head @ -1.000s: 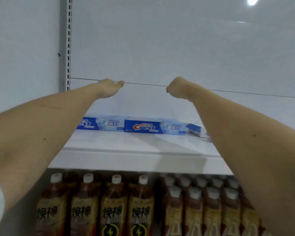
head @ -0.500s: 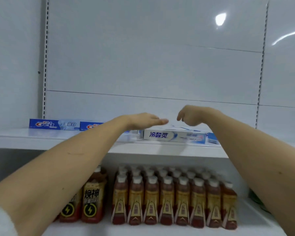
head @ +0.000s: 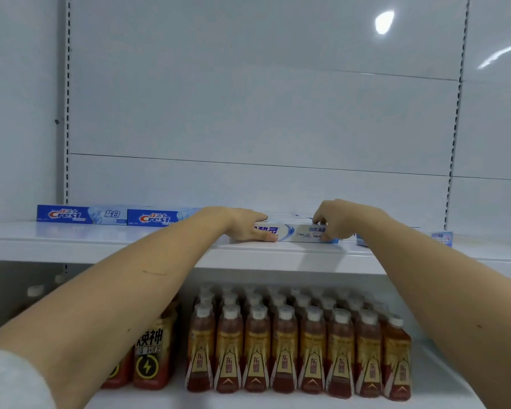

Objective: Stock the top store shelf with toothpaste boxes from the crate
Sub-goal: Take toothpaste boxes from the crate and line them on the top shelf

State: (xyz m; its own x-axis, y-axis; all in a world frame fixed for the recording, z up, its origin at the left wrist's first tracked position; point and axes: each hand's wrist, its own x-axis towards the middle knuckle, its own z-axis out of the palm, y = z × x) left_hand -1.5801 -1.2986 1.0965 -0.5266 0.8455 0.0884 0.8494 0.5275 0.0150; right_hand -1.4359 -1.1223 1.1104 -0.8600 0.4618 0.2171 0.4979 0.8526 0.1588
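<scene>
While your left hand point(head: 250, 224) and right hand point(head: 341, 218) pinch the white toothpaste box point(head: 289, 233) on the top shelf point(head: 101, 246), two Crest boxes point(head: 118, 215) stand far left; much shelf looks unfilled, crate unseen

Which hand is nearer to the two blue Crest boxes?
Left. The left hand lies just right of the Crest boxes; the right hand is farther right.

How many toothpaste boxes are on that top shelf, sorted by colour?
Dark blue boxes: 2
White box, gripped at its ends by the left hand and right hand: 1
Pale blue box, partly behind the right arm: 1
Total: 4 in plain sight; any more behind the white one are hidden.
</scene>
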